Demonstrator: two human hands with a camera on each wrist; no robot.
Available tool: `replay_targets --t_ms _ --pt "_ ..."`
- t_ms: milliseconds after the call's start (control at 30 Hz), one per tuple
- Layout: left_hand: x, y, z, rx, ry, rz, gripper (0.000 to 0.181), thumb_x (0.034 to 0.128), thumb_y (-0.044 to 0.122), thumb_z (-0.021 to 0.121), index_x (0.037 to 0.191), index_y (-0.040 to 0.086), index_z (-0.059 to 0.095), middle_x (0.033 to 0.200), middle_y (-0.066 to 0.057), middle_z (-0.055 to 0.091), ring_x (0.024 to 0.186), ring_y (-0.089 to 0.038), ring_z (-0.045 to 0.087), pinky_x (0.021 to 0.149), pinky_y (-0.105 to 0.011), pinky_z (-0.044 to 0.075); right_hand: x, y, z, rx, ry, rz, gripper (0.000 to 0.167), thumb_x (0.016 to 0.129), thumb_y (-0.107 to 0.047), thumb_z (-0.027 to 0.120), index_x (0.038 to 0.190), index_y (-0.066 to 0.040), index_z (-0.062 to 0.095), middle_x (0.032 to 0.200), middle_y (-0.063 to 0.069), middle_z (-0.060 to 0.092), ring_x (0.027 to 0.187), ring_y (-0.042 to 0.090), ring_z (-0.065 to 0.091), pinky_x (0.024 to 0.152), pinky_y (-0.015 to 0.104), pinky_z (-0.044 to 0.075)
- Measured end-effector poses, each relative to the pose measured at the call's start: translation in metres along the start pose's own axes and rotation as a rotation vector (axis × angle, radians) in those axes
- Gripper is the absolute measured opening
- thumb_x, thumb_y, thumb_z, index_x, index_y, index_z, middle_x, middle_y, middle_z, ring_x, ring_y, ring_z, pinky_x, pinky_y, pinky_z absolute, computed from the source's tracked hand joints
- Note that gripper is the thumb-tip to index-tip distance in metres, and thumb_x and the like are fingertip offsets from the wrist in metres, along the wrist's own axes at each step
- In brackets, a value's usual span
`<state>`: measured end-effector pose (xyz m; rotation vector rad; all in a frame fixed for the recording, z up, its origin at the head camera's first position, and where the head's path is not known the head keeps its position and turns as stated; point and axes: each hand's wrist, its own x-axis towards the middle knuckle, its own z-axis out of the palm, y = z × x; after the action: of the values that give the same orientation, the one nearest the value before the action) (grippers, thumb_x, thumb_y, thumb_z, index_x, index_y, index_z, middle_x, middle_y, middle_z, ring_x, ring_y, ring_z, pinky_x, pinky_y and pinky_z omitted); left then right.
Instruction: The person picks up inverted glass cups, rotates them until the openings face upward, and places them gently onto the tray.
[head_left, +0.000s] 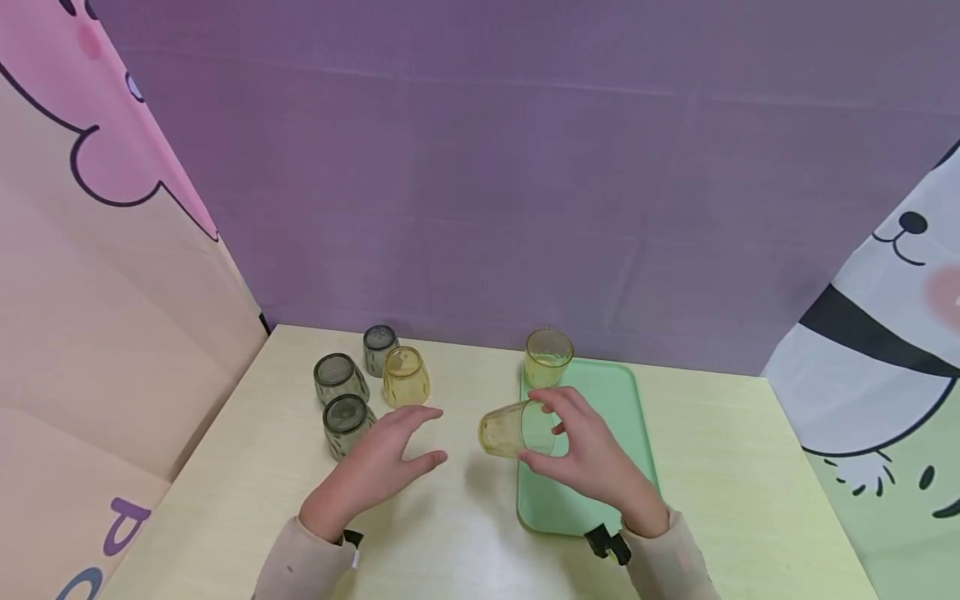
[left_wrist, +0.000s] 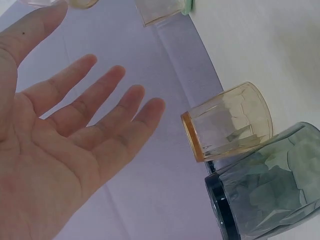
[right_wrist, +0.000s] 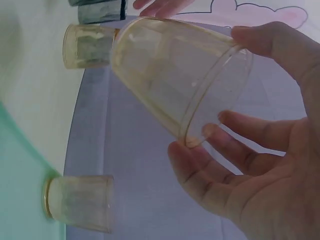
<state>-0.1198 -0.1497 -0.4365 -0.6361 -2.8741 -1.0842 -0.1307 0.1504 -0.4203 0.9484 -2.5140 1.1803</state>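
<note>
A yellow glass [head_left: 501,431] lies tilted sideways in the air, its rim end pinched between the thumb and fingers of my right hand [head_left: 588,454]. The right wrist view shows the same clear yellow glass [right_wrist: 160,75] up close. My left hand [head_left: 378,462] hovers with fingers spread, holding nothing; its palm [left_wrist: 55,165] shows in the left wrist view. Beyond it stand an upside-down yellow glass [head_left: 407,377] and upside-down grey glasses [head_left: 341,382], one partly hidden behind the left hand. Another yellow glass [head_left: 548,358] stands upright at the far end of a green tray [head_left: 615,400].
The green tray lies on a pale wooden table [head_left: 720,467], below and around the right hand. A purple cloth [head_left: 480,183] hangs behind the table's back edge. Printed cloths stand at the left and right sides.
</note>
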Motion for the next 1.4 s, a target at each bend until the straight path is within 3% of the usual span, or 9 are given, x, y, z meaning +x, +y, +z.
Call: replay_targets --t_ms 100,333,600,867,1400 --pt "-0.001 0.0 0.0 0.02 -0.009 -0.01 0.053 0.0901 0.029 0.076 0.137 0.01 0.059 0.137 -0.008 0.057 0.129 -0.031 0.051 0.104 -0.05 0.044 -0.001 0.001 -0.001 -0.079 -0.018 -0.007 0.063 0.077 -0.016 0.086 0.13 -0.002 0.056 0.125 0.01 0.056 0.105 0.019 0.056 0.076 0.032 0.056" --pt "-0.002 0.001 0.0 0.045 -0.01 -0.01 0.052 0.0899 0.029 0.077 0.135 0.009 0.06 0.136 -0.008 0.058 0.128 -0.032 0.052 0.103 -0.05 0.044 -0.003 0.0 -0.005 -0.243 -0.056 -0.001 0.062 0.076 -0.019 0.083 0.129 0.001 0.058 0.125 0.008 0.055 0.117 0.026 0.054 0.097 0.041 0.049" --pt "-0.003 0.001 0.002 0.107 -0.008 -0.005 0.048 0.0898 0.026 0.077 0.131 0.008 0.062 0.136 -0.01 0.056 0.129 -0.034 0.049 0.103 -0.051 0.043 -0.003 0.004 -0.01 -0.321 -0.089 -0.014 0.061 0.073 -0.016 0.081 0.127 0.003 0.059 0.119 0.01 0.056 0.109 0.03 0.054 0.091 0.041 0.05" --pt "-0.002 0.002 0.003 0.139 -0.025 -0.01 0.05 0.0893 0.027 0.077 0.133 0.008 0.061 0.137 -0.011 0.057 0.128 -0.035 0.05 0.103 -0.053 0.043 0.004 0.015 -0.021 -0.367 -0.157 0.048 0.057 0.073 -0.015 0.077 0.124 0.006 0.06 0.117 0.013 0.056 0.107 0.034 0.052 0.089 0.043 0.05" --pt "-0.005 0.0 0.006 0.164 -0.012 -0.003 0.051 0.0879 0.025 0.079 0.132 0.006 0.061 0.136 -0.014 0.056 0.128 -0.036 0.049 0.104 -0.051 0.043 0.025 0.074 -0.051 -0.441 -0.255 0.189 0.058 0.076 -0.014 0.076 0.124 0.013 0.058 0.117 0.025 0.055 0.106 0.041 0.053 0.09 0.051 0.048"
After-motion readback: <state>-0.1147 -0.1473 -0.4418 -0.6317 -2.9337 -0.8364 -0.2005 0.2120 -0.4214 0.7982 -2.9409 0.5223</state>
